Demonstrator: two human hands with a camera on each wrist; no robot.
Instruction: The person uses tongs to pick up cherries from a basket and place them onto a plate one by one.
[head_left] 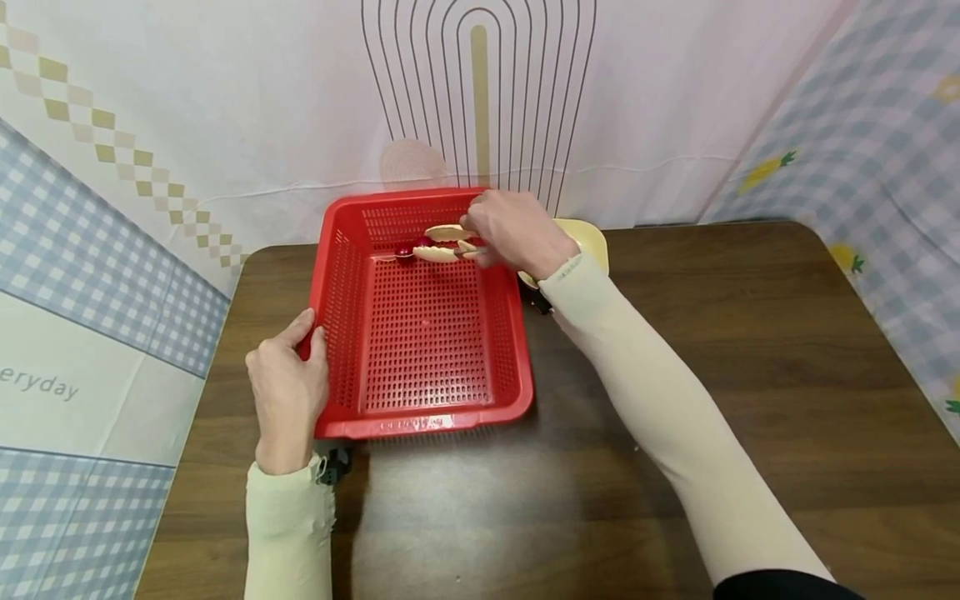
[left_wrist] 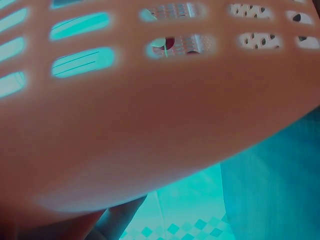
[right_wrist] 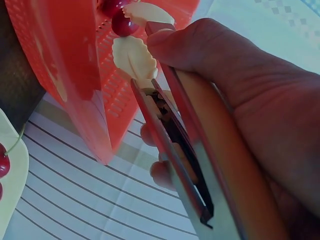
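Observation:
A red plastic basket (head_left: pixel 423 422) with slotted walls and a perforated floor stands on the table, tilted up at its left. My left hand (head_left: pixel 288 383) grips its left rim, thumb on top; in the left wrist view the basket wall (left_wrist: pixel 150 115) fills most of the picture. My right hand (head_left: pixel 521 233) holds tongs (head_left: pixel 435 255) over the basket's far right side. The tongs' cream, scalloped tips (right_wrist: pixel 132 57) stand apart. Two dark red cherries (right_wrist: pixel 124 24) lie at those tips, near the basket's back wall.
Behind my right wrist a pale yellow plate (head_left: pixel 590 240) shows partly; in the right wrist view it bears cherries (right_wrist: pixel 4 165) with a stem. The brown wooden table (head_left: pixel 750 350) extends to the right and front. A patterned cloth (head_left: pixel 300 100) hangs along the back.

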